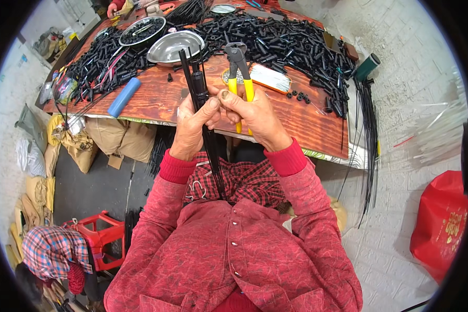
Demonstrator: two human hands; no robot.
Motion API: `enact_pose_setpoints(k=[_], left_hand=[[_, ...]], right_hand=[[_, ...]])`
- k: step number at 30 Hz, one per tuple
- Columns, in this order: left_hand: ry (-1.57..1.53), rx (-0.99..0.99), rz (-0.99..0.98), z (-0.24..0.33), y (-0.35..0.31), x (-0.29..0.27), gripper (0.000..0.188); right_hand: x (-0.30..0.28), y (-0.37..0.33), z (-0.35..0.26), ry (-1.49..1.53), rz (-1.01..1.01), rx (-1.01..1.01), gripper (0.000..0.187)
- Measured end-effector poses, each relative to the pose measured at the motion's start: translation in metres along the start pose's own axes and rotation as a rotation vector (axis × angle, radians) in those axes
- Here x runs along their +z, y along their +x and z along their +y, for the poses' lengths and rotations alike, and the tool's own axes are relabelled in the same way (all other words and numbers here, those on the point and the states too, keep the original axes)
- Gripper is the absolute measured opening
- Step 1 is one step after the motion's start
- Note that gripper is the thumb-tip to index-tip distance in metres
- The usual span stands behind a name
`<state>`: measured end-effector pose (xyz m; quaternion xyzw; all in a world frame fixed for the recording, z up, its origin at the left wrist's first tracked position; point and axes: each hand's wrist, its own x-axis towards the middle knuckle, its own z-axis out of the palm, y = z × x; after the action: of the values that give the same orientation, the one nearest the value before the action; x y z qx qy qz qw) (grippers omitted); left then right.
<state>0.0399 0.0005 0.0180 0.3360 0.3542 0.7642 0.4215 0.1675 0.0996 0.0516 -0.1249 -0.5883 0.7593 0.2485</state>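
Note:
My left hand (193, 127) is closed round a bundle of thin black rods (212, 161), which runs from my lap up past the table's front edge. A black cylindrical fitting (198, 83) stands among the rods just above my fingers. In my right hand (262, 117) I hold cable cutters (235, 56) with yellow handles and a grey metal head, jaws pointing away from me. The fingertips of both hands meet at the fitting's lower end; any small part between them is hidden.
A heap of black tubular parts (268, 44) covers the back of the reddish wooden table (312, 130). Two metal bowls, an orange-rimmed white tray (270, 78) and a blue roll (125, 97) lie nearer. Long black strips (369, 151) hang off the right edge. A person (57, 255) is at lower left beside a red stool (101, 234).

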Motion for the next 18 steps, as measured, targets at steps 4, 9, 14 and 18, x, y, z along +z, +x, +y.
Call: enact_pose_setpoints(k=[4, 9, 14, 18], left_hand=[[0.008, -0.016, -0.013, 0.005, -0.002, 0.002, 0.022], [0.043, -0.056, 0.064, 0.008, -0.004, 0.008, 0.016], [0.091, -0.055, 0.079, 0.006, -0.001, 0.005, 0.018], [0.024, -0.063, 0.044, 0.006, -0.001, 0.002, 0.018]], right_hand=[[-0.001, -0.004, -0.004, -0.086, 0.028, 0.039, 0.026], [-0.009, -0.001, 0.007, -0.254, 0.152, -0.039, 0.027], [-0.008, -0.003, 0.011, -0.461, 0.281, -0.081, 0.027], [-0.002, -0.008, 0.005, -0.400, 0.252, -0.172, 0.018]])
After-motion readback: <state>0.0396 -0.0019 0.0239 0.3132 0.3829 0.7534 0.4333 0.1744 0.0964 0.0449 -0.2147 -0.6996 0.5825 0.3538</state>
